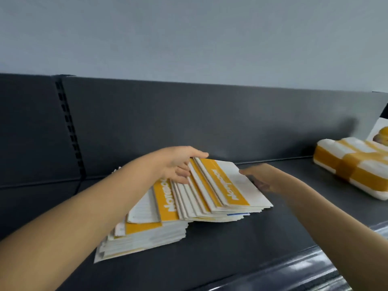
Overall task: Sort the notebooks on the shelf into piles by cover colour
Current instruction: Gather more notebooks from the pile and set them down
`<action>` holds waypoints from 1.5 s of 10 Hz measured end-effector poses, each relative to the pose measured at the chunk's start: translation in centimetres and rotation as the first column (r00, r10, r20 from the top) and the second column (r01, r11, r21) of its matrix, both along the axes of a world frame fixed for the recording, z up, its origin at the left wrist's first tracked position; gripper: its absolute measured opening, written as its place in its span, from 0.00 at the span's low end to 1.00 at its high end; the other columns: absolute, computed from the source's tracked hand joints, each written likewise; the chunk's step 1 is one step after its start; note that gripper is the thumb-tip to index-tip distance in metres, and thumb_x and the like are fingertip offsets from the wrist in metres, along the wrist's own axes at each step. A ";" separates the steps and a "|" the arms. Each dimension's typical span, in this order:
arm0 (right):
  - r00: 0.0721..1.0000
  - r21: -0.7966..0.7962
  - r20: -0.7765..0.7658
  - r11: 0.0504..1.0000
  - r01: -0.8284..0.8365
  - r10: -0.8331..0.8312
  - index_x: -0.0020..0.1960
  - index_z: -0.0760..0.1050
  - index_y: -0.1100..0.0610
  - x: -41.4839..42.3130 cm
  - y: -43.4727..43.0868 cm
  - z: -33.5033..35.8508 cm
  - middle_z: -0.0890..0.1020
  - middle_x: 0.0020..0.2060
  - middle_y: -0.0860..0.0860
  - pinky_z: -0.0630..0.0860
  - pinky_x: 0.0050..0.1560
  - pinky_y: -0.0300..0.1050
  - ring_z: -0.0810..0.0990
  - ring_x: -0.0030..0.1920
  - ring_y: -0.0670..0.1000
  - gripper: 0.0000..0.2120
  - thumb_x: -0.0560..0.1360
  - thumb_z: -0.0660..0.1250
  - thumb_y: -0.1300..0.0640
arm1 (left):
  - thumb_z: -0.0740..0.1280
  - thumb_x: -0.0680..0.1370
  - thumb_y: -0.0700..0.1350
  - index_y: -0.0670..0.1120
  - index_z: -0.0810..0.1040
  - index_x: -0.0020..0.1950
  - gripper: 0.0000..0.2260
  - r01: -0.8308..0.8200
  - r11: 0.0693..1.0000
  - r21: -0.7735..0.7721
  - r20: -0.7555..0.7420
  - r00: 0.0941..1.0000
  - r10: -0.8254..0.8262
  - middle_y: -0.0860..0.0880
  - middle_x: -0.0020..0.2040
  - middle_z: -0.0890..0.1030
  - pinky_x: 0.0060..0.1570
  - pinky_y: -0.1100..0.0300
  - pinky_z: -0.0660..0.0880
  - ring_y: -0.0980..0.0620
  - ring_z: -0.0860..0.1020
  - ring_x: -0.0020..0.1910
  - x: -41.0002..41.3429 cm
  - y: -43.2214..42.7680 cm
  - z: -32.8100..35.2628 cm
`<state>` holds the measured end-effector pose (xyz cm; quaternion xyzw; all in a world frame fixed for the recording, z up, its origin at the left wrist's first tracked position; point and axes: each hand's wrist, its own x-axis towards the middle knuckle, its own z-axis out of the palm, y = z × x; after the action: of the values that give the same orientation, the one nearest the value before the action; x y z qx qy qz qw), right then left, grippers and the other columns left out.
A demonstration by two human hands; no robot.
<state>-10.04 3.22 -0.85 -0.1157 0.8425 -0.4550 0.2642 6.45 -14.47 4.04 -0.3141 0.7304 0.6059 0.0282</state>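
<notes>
Yellow-banded notebooks [210, 192] fanned on dark shelf [231, 248]: left hand [176, 164] grip pinches their far edges, likely checking colours, right hand [258, 177] at top cover's side (grip blurred, cannot tell)

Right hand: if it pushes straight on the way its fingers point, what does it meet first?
The right hand points left at the top yellow-and-white paper notebook of the fanned stack; its fingertips seem to be at that cover's right edge, though contact is unclear.

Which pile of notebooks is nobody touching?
The bundle at the far right, lying alone. The left hand and right hand both hold the fanned-out pile in the middle.
</notes>
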 end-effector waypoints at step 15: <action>0.799 -0.528 0.310 0.792 -0.305 0.515 0.55 0.78 0.62 20.8 -12.8 6.2 0.85 0.44 0.57 0.82 0.35 0.48 0.85 0.37 0.56 0.10 0.75 0.66 0.63 | 0.70 0.75 0.39 0.36 0.74 0.66 0.21 -0.351 0.933 0.074 -0.320 0.878 0.356 0.37 0.60 0.80 0.49 0.48 0.80 0.43 0.81 0.50 19.8 -7.4 2.4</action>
<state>10.73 -9.61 5.38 -0.2534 0.5834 -0.5815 0.5073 26.30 -21.83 6.45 -0.3366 0.6511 0.6494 -0.2028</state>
